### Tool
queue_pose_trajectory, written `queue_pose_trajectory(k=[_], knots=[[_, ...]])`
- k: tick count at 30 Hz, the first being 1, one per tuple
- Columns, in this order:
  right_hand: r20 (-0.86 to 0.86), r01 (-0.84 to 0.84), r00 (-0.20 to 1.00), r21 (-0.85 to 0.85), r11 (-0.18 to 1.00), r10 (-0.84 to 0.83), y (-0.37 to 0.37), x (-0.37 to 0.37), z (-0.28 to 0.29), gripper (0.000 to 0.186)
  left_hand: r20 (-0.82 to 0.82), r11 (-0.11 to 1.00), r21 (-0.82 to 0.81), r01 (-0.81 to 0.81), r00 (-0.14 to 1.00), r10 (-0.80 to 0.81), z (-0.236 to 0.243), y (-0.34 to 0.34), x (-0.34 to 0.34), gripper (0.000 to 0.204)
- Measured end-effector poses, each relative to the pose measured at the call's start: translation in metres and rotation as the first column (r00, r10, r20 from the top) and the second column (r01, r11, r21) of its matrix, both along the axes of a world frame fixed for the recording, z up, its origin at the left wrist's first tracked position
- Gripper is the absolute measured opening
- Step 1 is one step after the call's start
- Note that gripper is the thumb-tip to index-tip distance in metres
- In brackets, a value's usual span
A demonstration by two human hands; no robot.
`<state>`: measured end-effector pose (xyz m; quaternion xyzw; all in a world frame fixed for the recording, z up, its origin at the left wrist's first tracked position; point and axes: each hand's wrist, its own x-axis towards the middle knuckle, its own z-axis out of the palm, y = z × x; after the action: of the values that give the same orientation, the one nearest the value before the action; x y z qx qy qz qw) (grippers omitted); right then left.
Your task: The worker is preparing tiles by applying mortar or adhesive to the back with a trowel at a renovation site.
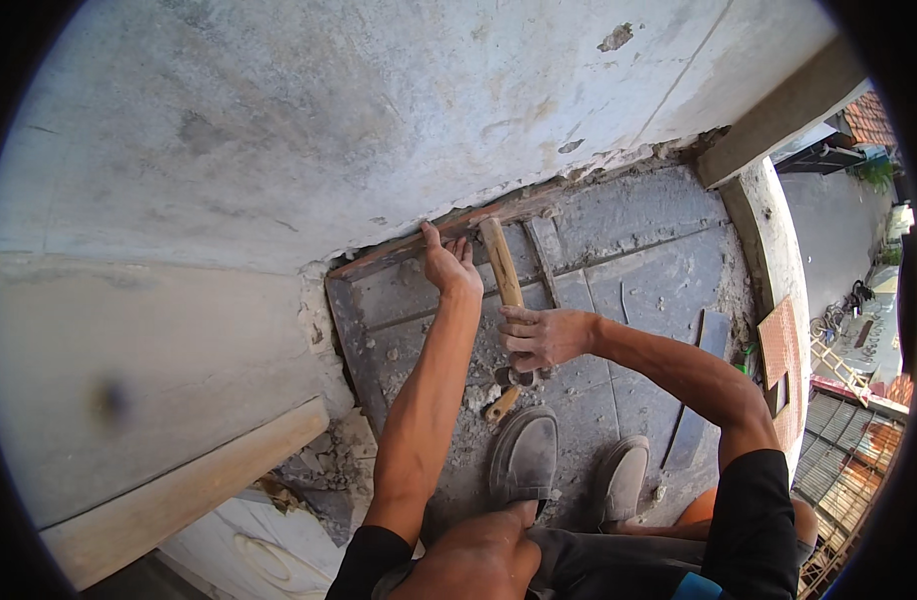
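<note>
So the person was squatting on a grubby grey tile floor point(599, 350), working right up against the wall. Reading the view as a clock face, the battered pale wall point(279, 130) ran from nine round past twelve, chipped along its foot. The right hand point(547, 338), just off centre at four o'clock, had its fingers wrapped firmly round a hammer point(504, 262), up near the metal head. The wooden handle poked away toward one o'clock, its butt end just beside the reddish-edged strip point(379, 262) along the wall base. Left hand point(453, 265) sat close to centre at twelve, palm up, fingers loose and half curled, thumb out to the strip's edge. A yellowish tool handle point(502, 404) lay at five o'clock by the toe of one dusty grey shoe point(526, 452), with the other shoe point(623, 478) between four and five. A narrow grey piece point(544, 250) lay at two, a longer grey slab point(707, 370) between three and four, and crumbly rubble was scattered all over the place.
</note>
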<state>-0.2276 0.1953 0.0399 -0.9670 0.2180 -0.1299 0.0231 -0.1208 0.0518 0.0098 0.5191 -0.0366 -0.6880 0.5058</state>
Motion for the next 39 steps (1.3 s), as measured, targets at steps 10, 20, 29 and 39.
queue_pose_trajectory(k=[10,20,29,39], knots=[[-0.107,0.306,0.947,0.005,0.952,-0.304,0.095,-0.025,0.048,0.02,-0.05,1.0,0.02,-0.005,0.999,0.006,0.001,-0.004,0.004,0.081],[-0.045,0.92,0.007,0.391,-0.011,-0.999,0.162,-0.035,0.009,0.025,-0.06,0.998,-0.022,0.056,0.997,-0.057,0.005,-0.001,0.005,0.074],[-0.143,0.881,-0.326,0.314,-0.355,-0.935,0.173,-0.029,-0.025,0.035,0.013,0.996,-0.058,0.063,0.998,-0.063,0.015,0.003,0.001,0.086],[-0.07,0.877,-0.355,0.321,-0.358,-0.932,0.184,-0.027,-0.045,0.04,-0.032,0.986,-0.064,0.156,0.987,-0.159,0.003,-0.004,0.014,0.091]])
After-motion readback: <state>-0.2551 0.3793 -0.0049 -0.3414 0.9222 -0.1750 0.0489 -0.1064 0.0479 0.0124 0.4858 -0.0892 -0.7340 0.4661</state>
